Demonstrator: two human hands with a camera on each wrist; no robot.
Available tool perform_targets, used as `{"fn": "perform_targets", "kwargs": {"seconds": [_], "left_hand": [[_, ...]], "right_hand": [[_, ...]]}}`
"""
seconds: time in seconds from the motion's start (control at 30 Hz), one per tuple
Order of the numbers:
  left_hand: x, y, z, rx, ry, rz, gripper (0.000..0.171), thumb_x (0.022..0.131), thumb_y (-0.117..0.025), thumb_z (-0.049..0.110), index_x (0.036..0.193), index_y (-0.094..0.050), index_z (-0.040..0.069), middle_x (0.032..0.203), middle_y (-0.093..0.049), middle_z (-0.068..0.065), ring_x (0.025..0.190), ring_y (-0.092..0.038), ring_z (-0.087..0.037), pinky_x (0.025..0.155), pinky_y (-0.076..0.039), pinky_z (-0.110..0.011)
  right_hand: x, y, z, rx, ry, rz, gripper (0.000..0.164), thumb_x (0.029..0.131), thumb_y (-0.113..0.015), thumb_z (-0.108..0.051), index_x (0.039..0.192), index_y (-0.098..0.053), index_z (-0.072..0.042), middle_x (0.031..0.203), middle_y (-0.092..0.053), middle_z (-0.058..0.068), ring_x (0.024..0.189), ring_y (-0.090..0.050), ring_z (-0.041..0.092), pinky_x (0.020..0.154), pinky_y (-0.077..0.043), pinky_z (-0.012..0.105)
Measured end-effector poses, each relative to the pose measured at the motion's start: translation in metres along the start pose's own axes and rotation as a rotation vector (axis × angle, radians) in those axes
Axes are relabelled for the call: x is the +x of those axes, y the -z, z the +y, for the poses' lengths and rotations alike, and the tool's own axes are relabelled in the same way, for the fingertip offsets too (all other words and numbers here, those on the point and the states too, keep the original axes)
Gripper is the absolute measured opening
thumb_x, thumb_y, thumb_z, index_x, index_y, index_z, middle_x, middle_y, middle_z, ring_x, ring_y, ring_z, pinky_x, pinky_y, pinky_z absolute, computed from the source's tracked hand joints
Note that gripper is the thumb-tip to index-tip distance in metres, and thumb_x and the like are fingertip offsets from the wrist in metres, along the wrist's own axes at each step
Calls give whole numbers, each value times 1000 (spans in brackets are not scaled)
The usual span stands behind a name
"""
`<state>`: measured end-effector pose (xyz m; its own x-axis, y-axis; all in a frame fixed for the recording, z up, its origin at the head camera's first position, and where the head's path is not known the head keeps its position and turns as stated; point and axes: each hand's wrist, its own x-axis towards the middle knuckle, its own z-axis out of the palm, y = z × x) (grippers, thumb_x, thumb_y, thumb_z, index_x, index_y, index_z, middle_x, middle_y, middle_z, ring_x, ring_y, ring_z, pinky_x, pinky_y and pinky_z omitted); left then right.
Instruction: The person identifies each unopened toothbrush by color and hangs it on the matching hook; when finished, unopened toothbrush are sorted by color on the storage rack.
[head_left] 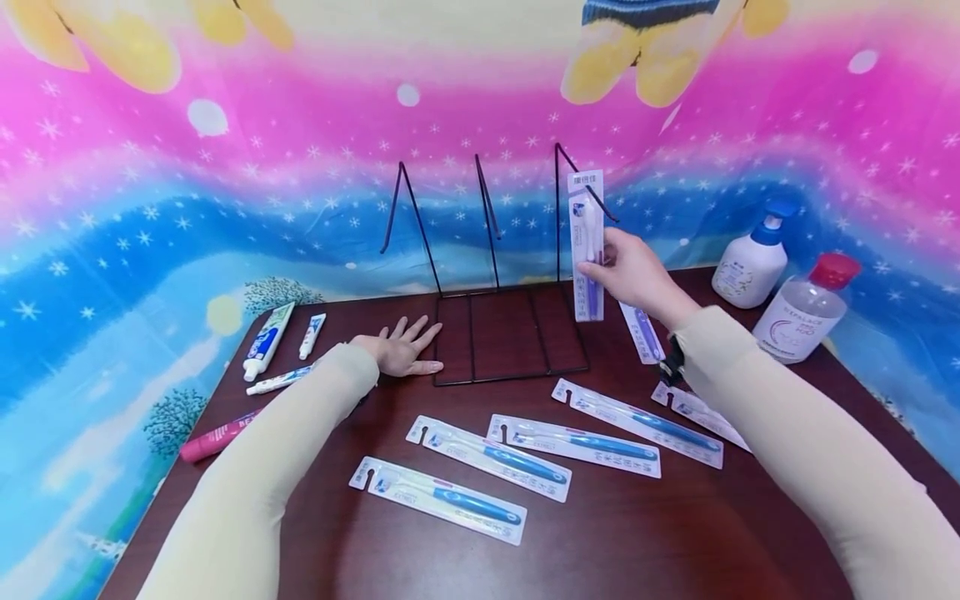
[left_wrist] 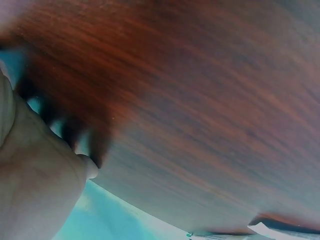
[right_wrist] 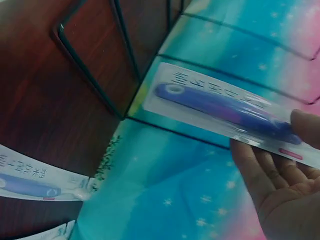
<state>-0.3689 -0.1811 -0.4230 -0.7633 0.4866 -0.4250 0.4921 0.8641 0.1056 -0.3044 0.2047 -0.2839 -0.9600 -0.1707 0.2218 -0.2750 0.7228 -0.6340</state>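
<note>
My right hand point(head_left: 637, 271) pinches a packaged purple toothbrush point(head_left: 588, 283) by its edge, thumb in front. The package stands upright at the right hook of a black wire rack point(head_left: 512, 381); the hook's free end shows in front of the card's upper part. In the right wrist view, the thumb and fingers grip the blister pack point(right_wrist: 215, 107) across its width. My left hand point(head_left: 405, 348) lies on the table with fingers spread, thumb right at the rack's base. The left wrist view has that hand point(left_wrist: 40, 175) at its left edge.
Several packaged blue toothbrushes point(head_left: 480, 506) lie in front of the rack. Another purple one point(head_left: 642, 333) lies behind my right wrist. Toothpaste tubes point(head_left: 268, 342) and a pink tube point(head_left: 217, 437) are at left. A pump bottle point(head_left: 750, 267) and a red-capped bottle point(head_left: 802, 317) stand at right.
</note>
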Motion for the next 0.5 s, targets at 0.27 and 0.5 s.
{"fn": "perform_targets", "kwargs": {"seconds": [0.27,0.5], "left_hand": [[-10,3,7,17,7,-23,89,82,-25,76,148,9,27,152,14,-7,136,9,-38,104,-4,-59],[-1,1,0,29,19,-15,90,79,-23,79,147,12,31,152,16,-4,136,13,-35,104,-2,-58]], "right_hand": [[57,-8,0,37,-66,-45,52,93,-53,-35,135,-40,-7,124,-52,16,110,-54,30,89,-42,46],[83,-11,-2,169,-98,-102,55,95,-52,-28,141,-33,-6,128,-49,17,113,-52,31,92,-40,47]]}}
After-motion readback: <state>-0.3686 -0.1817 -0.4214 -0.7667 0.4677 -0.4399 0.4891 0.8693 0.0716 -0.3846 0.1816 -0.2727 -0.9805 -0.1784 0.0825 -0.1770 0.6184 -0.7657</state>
